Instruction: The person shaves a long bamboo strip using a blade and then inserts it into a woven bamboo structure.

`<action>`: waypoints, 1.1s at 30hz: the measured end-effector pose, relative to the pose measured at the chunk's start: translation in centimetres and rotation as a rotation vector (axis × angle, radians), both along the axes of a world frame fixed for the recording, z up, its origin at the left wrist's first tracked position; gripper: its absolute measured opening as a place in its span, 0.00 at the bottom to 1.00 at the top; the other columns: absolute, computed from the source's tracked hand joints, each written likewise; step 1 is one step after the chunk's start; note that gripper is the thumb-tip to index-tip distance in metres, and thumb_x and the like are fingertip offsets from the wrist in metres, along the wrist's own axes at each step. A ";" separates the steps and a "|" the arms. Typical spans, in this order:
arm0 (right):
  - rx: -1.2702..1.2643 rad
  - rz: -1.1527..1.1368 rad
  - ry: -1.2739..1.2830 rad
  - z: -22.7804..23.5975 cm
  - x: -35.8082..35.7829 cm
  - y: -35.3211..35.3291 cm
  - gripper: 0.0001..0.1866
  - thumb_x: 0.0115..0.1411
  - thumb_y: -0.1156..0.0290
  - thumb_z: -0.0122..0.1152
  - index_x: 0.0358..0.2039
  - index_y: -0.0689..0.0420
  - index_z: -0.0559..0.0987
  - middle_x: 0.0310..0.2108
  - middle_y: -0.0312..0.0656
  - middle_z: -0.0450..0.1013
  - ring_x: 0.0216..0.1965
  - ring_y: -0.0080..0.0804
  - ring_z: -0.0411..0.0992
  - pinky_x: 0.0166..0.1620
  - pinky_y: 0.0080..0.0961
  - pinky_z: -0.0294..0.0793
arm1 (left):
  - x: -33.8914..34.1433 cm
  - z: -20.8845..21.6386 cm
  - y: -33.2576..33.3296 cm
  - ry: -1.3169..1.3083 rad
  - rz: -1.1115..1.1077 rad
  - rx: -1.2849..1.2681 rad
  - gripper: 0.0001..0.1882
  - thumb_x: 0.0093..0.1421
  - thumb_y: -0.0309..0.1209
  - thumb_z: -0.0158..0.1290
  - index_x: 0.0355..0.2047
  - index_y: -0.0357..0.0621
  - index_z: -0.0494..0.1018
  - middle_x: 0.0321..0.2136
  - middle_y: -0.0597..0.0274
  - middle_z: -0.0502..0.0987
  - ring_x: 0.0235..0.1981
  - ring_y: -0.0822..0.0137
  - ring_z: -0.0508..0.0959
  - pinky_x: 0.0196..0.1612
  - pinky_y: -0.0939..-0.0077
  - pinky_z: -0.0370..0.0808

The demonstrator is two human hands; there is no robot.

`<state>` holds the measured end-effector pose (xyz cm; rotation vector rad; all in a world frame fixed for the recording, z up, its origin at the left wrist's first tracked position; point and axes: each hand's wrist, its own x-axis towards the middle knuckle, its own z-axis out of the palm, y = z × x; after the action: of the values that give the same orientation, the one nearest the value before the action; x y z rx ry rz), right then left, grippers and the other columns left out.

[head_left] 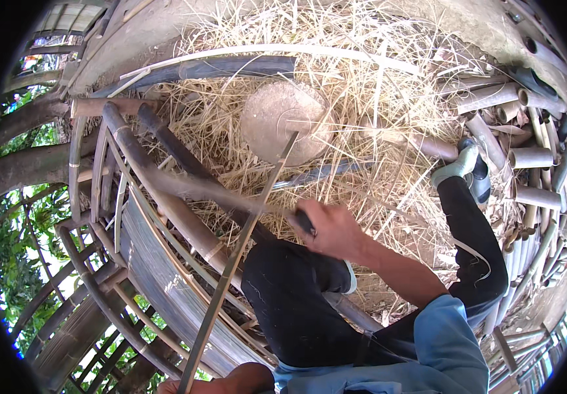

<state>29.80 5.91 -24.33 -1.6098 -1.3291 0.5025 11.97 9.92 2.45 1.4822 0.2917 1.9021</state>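
My right hand [336,231] is closed round the dark handle of a long knife [206,190]. Its blade points left and is smeared by motion, crossing a long narrow bamboo strip [230,266]. Whether the edge touches the strip, I cannot tell. At the lower edge my left hand [231,381], partly cut off, grips the near end of that strip. The strip slants up and away, and its far tip lies over a round chopping block [277,121].
Pale shavings [375,85] cover the ground around the block. Cut bamboo tubes [533,157] are piled at the right. A bamboo railing [172,197] runs along the left, beside a bundle of split strips [165,276]. My shod foot [470,171] rests at the right.
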 end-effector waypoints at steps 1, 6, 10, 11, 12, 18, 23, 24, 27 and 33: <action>-0.002 0.003 0.000 0.1 0.0 0.0 0.12 0.62 0.66 0.64 0.38 0.57 0.71 0.20 0.46 0.74 0.15 0.39 0.74 0.17 0.34 0.74 | 0.0 -0.1 0.1 0.002 -0.005 0.005 0.22 0.73 0.52 0.35 0.30 0.50 0.64 0.18 0.74 0.53 0.18 0.77 0.55 0.20 0.80 0.54; -0.121 -0.108 0.000 -6.7 1.9 0.4 0.11 0.61 0.66 0.64 0.37 0.57 0.71 0.20 0.46 0.75 0.15 0.38 0.74 0.17 0.34 0.73 | 0.5 -0.2 0.2 -0.003 -0.034 -0.011 0.22 0.73 0.52 0.35 0.31 0.50 0.64 0.18 0.74 0.54 0.18 0.77 0.55 0.20 0.80 0.54; -0.164 -0.028 0.106 -3.7 0.0 0.4 0.11 0.62 0.68 0.62 0.36 0.59 0.70 0.18 0.46 0.73 0.15 0.40 0.74 0.16 0.37 0.71 | -0.4 -0.5 0.4 0.020 -0.026 -0.009 0.22 0.73 0.52 0.35 0.31 0.50 0.65 0.18 0.74 0.54 0.18 0.77 0.56 0.20 0.80 0.54; -0.023 0.055 0.024 -3.5 0.3 0.5 0.11 0.62 0.68 0.62 0.36 0.59 0.70 0.17 0.46 0.73 0.15 0.42 0.74 0.16 0.38 0.71 | -0.4 -0.6 0.4 0.015 -0.020 -0.006 0.22 0.73 0.52 0.35 0.31 0.50 0.65 0.18 0.73 0.54 0.18 0.77 0.56 0.20 0.80 0.54; 0.017 0.022 -0.008 -4.0 0.3 0.4 0.12 0.62 0.68 0.62 0.38 0.60 0.69 0.17 0.46 0.73 0.15 0.44 0.74 0.16 0.40 0.71 | -0.3 -0.3 0.3 0.012 -0.025 -0.005 0.22 0.73 0.52 0.35 0.31 0.50 0.65 0.19 0.73 0.54 0.18 0.77 0.56 0.21 0.80 0.55; -0.278 -0.131 -0.050 -9.4 2.7 1.9 0.14 0.61 0.68 0.63 0.41 0.58 0.69 0.21 0.52 0.76 0.18 0.51 0.76 0.21 0.43 0.75 | -0.4 -0.8 0.5 0.023 -0.040 -0.019 0.22 0.73 0.53 0.35 0.32 0.50 0.66 0.19 0.73 0.54 0.19 0.77 0.56 0.21 0.80 0.55; -0.480 -0.246 0.039 -15.0 5.0 1.3 0.14 0.61 0.68 0.61 0.42 0.58 0.68 0.22 0.55 0.76 0.21 0.56 0.77 0.24 0.47 0.77 | -0.3 -0.9 0.0 0.015 -0.094 -0.013 0.22 0.72 0.53 0.35 0.33 0.50 0.66 0.19 0.73 0.55 0.19 0.77 0.56 0.21 0.80 0.55; -0.542 -0.243 -0.009 -15.3 5.5 1.2 0.14 0.62 0.67 0.60 0.42 0.58 0.67 0.21 0.55 0.76 0.22 0.57 0.77 0.26 0.50 0.77 | -0.4 -0.9 -0.2 0.016 -0.116 -0.014 0.22 0.72 0.53 0.35 0.33 0.50 0.66 0.19 0.73 0.55 0.19 0.77 0.56 0.21 0.80 0.55; -0.515 -0.244 -0.011 -14.7 5.1 1.5 0.15 0.63 0.64 0.60 0.41 0.59 0.67 0.19 0.56 0.75 0.22 0.58 0.77 0.27 0.53 0.77 | 0.6 -0.6 -0.4 0.082 0.123 -0.047 0.20 0.73 0.51 0.34 0.36 0.52 0.68 0.19 0.73 0.56 0.19 0.77 0.56 0.22 0.80 0.56; -0.407 -0.217 0.008 -8.9 1.2 1.1 0.15 0.62 0.66 0.63 0.40 0.60 0.67 0.17 0.51 0.74 0.17 0.53 0.75 0.22 0.44 0.76 | -0.9 0.3 0.1 0.014 -0.041 0.021 0.14 0.75 0.44 0.36 0.36 0.53 0.65 0.18 0.75 0.54 0.17 0.78 0.54 0.20 0.82 0.57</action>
<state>30.95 7.00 -33.21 -2.0547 -1.0732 0.6741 11.06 10.02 2.72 1.5048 0.2468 1.8675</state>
